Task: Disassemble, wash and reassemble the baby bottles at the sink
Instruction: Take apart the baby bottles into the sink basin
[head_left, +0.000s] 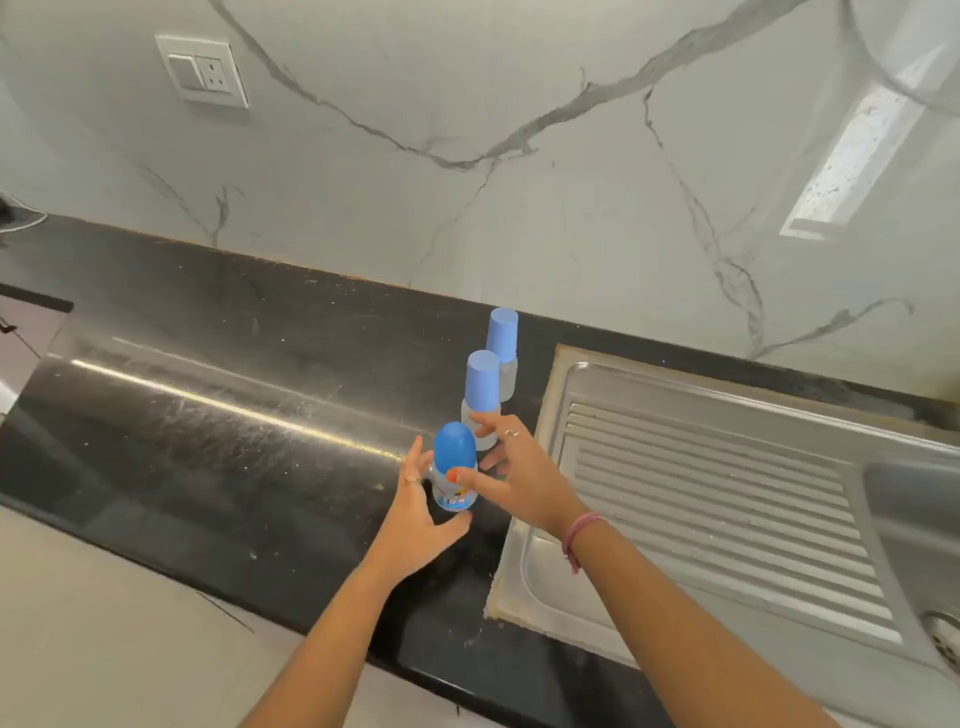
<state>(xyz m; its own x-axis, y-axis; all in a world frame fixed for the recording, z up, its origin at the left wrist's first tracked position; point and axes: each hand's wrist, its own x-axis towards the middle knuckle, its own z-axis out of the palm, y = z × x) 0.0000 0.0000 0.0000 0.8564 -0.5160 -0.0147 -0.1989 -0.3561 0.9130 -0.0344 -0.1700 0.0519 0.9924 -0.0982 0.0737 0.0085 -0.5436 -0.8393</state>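
Three capped baby bottles stand in a row on the black counter (218, 431), just left of the sink. The nearest bottle (455, 491) has a dark blue domed cap and a printed clear body. Behind it are the middle bottle (482, 384) and the far bottle (502, 332), both with pale blue caps. My left hand (415, 514) is spread at the nearest bottle's left side, its thumb under the base. My right hand (514, 478) comes in from the right. Its thumb touches the nearest bottle below the cap, and its straight fingers lie in front of the middle bottle.
A steel sink (727, 499) with a ribbed drainboard fills the right side; its basin and drain sit at the far right edge. A marble wall with a switch and socket plate (202, 70) rises behind the counter. Pale floor lies below the counter's front edge.
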